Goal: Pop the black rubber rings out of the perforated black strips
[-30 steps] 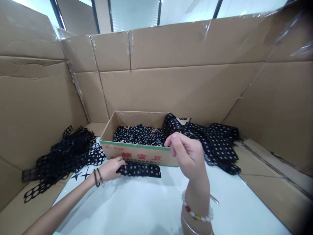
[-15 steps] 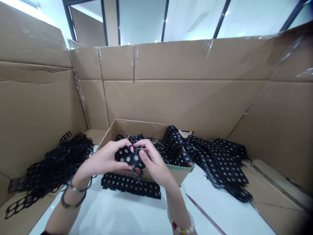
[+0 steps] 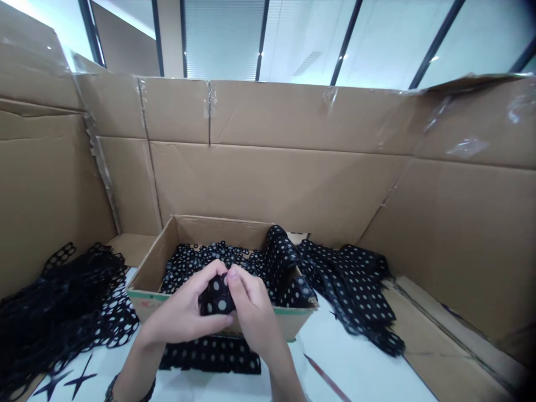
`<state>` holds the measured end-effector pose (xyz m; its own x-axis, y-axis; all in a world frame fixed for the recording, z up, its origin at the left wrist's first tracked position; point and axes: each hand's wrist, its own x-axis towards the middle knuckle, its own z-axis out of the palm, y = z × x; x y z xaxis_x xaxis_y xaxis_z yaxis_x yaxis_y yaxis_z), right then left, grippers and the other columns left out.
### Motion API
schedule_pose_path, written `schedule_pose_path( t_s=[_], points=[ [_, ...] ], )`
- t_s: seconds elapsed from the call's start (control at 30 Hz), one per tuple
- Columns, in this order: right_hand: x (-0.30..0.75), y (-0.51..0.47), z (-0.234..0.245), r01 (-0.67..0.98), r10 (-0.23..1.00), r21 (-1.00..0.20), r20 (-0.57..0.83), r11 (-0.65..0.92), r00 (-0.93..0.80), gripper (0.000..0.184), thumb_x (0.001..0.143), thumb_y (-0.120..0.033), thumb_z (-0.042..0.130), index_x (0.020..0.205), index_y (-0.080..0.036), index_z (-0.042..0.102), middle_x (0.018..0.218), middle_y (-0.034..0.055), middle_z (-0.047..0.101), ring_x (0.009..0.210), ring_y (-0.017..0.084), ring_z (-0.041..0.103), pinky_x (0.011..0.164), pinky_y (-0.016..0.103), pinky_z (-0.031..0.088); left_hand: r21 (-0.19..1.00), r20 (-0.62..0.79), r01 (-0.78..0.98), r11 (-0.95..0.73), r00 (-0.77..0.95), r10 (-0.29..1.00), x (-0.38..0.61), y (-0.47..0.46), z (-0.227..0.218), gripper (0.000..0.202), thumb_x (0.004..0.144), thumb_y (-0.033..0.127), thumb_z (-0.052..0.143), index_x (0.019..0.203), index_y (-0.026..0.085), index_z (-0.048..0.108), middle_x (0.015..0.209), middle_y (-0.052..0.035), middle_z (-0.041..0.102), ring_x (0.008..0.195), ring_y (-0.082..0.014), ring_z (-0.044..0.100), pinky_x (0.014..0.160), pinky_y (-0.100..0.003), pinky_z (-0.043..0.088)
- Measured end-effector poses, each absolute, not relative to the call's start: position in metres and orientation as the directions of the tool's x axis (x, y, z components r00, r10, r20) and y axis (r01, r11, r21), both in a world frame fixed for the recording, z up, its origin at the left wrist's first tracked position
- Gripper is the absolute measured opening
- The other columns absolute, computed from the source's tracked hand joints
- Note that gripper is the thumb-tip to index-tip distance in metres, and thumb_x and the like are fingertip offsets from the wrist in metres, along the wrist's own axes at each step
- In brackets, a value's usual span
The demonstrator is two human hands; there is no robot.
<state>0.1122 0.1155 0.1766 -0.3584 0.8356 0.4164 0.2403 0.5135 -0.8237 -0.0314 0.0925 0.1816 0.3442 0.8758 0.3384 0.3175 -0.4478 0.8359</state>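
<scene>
Both my hands meet just over the front edge of a small open cardboard box (image 3: 156, 262). My left hand (image 3: 180, 312) and my right hand (image 3: 253, 312) are closed together on a black perforated rubber strip (image 3: 218, 296) with round holes. The strip hangs down from my fingers to the white table (image 3: 364, 368), where its lower end (image 3: 209, 357) lies flat. Inside the box lies a heap of small black rings (image 3: 188, 265).
More perforated black sheets (image 3: 355, 285) drape from the box to the right. A pile of emptied black webbing (image 3: 54, 301) lies at the left, with star-shaped scraps (image 3: 79, 379) beside it. Tall cardboard walls (image 3: 293, 178) enclose the table. A thin reddish stick (image 3: 326, 379) lies near my right forearm.
My left hand lifted the strip off the table and my right hand came down to join it. Both now pinch the strip over the box; the view has shifted right.
</scene>
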Motion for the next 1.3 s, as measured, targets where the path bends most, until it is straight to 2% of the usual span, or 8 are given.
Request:
schedule_pose_path(
  t_s=[0.2, 0.37, 0.6, 0.73, 0.87, 1.03, 1.13, 1.3],
  points=[
    [0.098, 0.120, 0.170, 0.254, 0.827, -0.788, 0.513, 0.560, -0.232, 0.031, 0.093, -0.032, 0.027, 0.070, -0.019, 0.044, 0.062, -0.0014, 0.048, 0.056, 0.011, 0.045, 0.054, 0.022, 0.030, 0.912, 0.397, 0.046, -0.408, 0.147, 0.906, -0.026, 0.102, 0.166, 0.035, 0.074, 0.054, 0.052, 0.087, 0.021, 0.046, 0.085, -0.0030, 0.044, 0.083, -0.0172, 0.045, 0.070, -0.025, 0.043],
    [0.089, 0.120, 0.164, 0.411, 0.806, -0.703, 0.570, 0.580, -0.162, 0.030, 0.092, -0.028, 0.027, 0.065, -0.019, 0.040, 0.061, 0.0002, 0.047, 0.052, 0.011, 0.041, 0.050, 0.024, 0.025, 0.953, 0.303, 0.031, -0.302, -0.145, 0.942, -0.010, 0.108, 0.164, 0.026, 0.077, 0.047, 0.050, 0.076, 0.021, 0.050, 0.074, -0.0014, 0.050, 0.080, -0.0168, 0.049, 0.070, -0.025, 0.045],
    [0.096, 0.143, 0.162, -0.354, 0.864, -0.830, 0.493, 0.432, -0.102, 0.039, 0.092, -0.040, 0.023, 0.059, -0.021, 0.025, 0.048, -0.0063, 0.027, 0.042, 0.008, 0.028, 0.045, 0.022, 0.029, 0.801, 0.007, -0.573, -0.171, -0.277, 0.961, -0.028, 0.121, 0.176, 0.019, 0.076, 0.034, 0.046, 0.065, 0.019, 0.046, 0.056, 0.0043, 0.047, 0.048, -0.0075, 0.046, 0.051, -0.019, 0.044],
    [0.123, 0.169, 0.152, 0.172, 0.866, -0.853, 0.500, 0.492, 0.000, 0.036, 0.087, -0.043, 0.037, 0.060, -0.019, 0.040, 0.056, -0.0015, 0.040, 0.055, 0.013, 0.039, 0.055, 0.026, 0.032, 0.748, 0.162, -0.571, -0.340, -0.340, 0.926, -0.049, 0.125, 0.180, 0.024, 0.079, 0.028, 0.039, 0.058, 0.018, 0.038, 0.050, 0.0059, 0.038, 0.043, -0.0047, 0.040, 0.049, -0.014, 0.041],
    [0.136, 0.179, 0.146, 0.686, 0.842, -0.595, 0.537, 0.420, -0.051, 0.026, 0.077, -0.044, 0.053, 0.077, -0.019, 0.060, 0.083, 0.0082, 0.054, 0.081, 0.023, 0.046, 0.068, 0.034, 0.034, 0.548, 0.140, -0.772, -0.322, -0.295, 0.945, -0.051, 0.124, 0.179, 0.019, 0.076, 0.021, 0.045, 0.058, 0.017, 0.041, 0.053, 0.0063, 0.038, 0.042, -0.0033, 0.039, 0.048, -0.014, 0.042],
    [0.111, 0.147, 0.162, 0.428, 0.834, -0.758, 0.552, 0.493, 0.017, 0.033, 0.090, -0.040, 0.030, 0.071, -0.019, 0.047, 0.066, -0.0002, 0.048, 0.060, 0.012, 0.044, 0.058, 0.024, 0.032, 0.471, 0.131, -0.868, -0.159, -0.110, 0.985, -0.035, 0.122, 0.178, 0.017, 0.069, 0.019, 0.056, 0.056, 0.015, 0.046, 0.054, 0.0052, 0.043, 0.042, -0.0036, 0.041, 0.043, -0.014, 0.037],
    [0.095, 0.128, 0.166, 0.311, 0.875, -0.819, 0.469, 0.483, -0.123, 0.041, 0.091, -0.044, 0.024, 0.060, -0.019, 0.034, 0.051, -0.0044, 0.035, 0.048, 0.010, 0.034, 0.048, 0.023, 0.024, 0.589, 0.112, -0.802, -0.102, -0.044, 0.993, -0.025, 0.120, 0.173, 0.014, 0.066, 0.020, 0.060, 0.057, 0.013, 0.052, 0.055, 0.0036, 0.047, 0.045, -0.0050, 0.043, 0.043, -0.015, 0.037],
    [0.084, 0.125, 0.163, 0.255, 0.910, -0.875, 0.376, 0.410, -0.175, 0.036, 0.088, -0.046, 0.037, 0.064, -0.019, 0.039, 0.058, -0.0034, 0.049, 0.055, 0.010, 0.044, 0.053, 0.021, 0.030, 0.749, 0.083, -0.646, -0.147, -0.129, 0.988, -0.018, 0.119, 0.165, 0.013, 0.063, 0.023, 0.064, 0.070, 0.012, 0.063, 0.061, 0.0012, 0.054, 0.053, -0.0083, 0.048, 0.050, -0.018, 0.039]
  ],
)
